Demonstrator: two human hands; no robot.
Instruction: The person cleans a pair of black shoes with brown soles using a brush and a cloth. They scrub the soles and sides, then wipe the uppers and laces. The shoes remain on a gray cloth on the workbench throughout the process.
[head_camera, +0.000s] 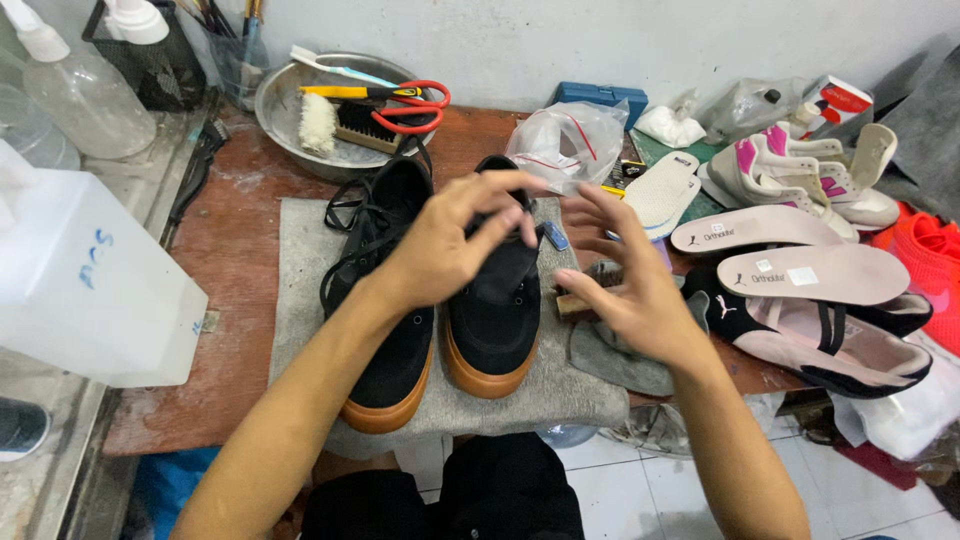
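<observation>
Head view: worn reddish-brown wooden surface (235, 260) against a pale wall, white tiled floor below, grey mat (300, 270) laid on top. Two black shoes with tan soles sit side by side on the mat, toes toward the person: left shoe (385, 340) with loose laces, right shoe (495, 325). Left hand (440, 245) rests over the right shoe's tongue, fingers curled loosely on it, grip half closed, pinching the tongue edge as far as can be told. Right hand (625, 285) hovers just beside that shoe, fingers spread wide, holding nothing. One grey rag (610, 360) under the right hand. One metal bowl (290, 125) at the back holds one pair of red-handled scissors (415, 105) and brushes. Two pink insoles (790, 250) lie on the right, one white insole (665, 190), one clear plastic bag (575, 140), one blue box (600, 97). One white jug (85, 285) on the left, one spray bottle (75, 90) behind it. Pink-and-white sneakers (800, 175) far right, count unclear.
</observation>
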